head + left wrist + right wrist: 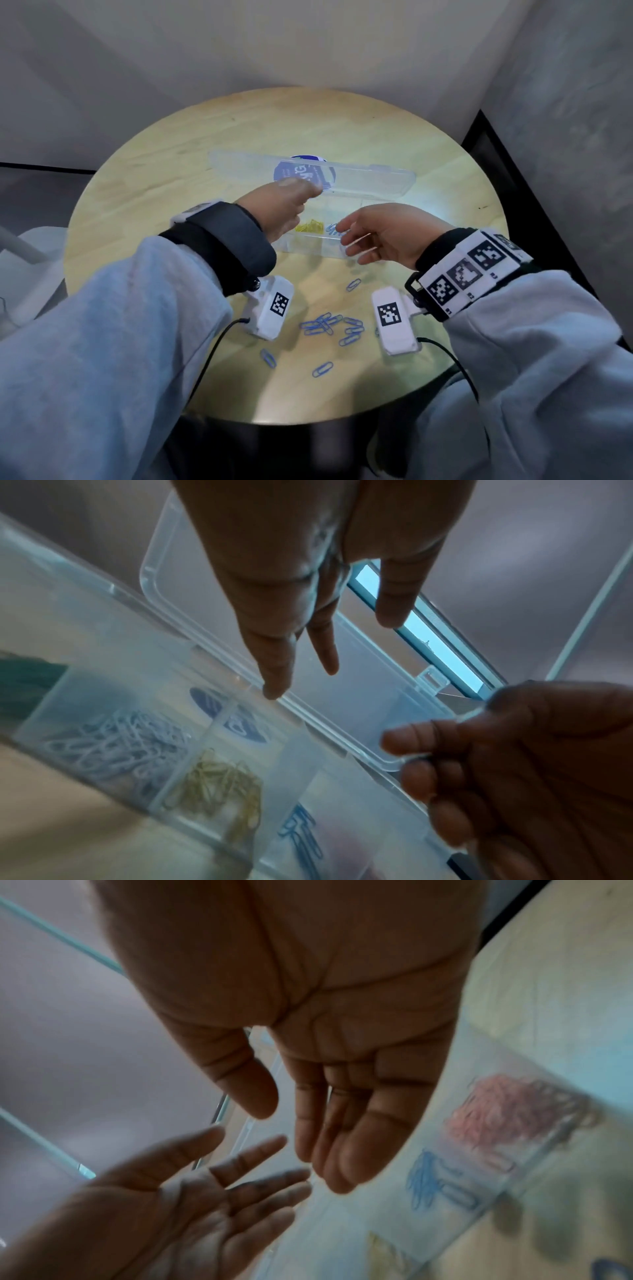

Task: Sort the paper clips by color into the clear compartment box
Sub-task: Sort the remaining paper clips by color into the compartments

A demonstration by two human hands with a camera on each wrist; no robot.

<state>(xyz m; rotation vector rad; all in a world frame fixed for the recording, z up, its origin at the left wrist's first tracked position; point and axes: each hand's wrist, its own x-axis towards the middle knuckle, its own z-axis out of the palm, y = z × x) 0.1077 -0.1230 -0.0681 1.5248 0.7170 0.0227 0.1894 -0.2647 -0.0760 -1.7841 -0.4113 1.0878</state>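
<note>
The clear compartment box (301,245) stands mid-table with its lid (370,180) raised. My left hand (305,195) has straight fingers (272,691) touching the lid's near edge, thumb on top. My right hand (346,240) hovers open over the box's front row, palm bare (342,1042), holding nothing. The compartments hold yellow clips (310,226), blue clips (301,831), white clips (116,739) and red clips (507,1115). Several loose blue clips (329,325) lie on the table (171,164) near me.
The round wooden table ends close below the loose clips, with dark floor beyond. A round blue label (305,173) shows through the lid. Walls close in behind and at the right. A pale object (30,253) sits off the table's left edge.
</note>
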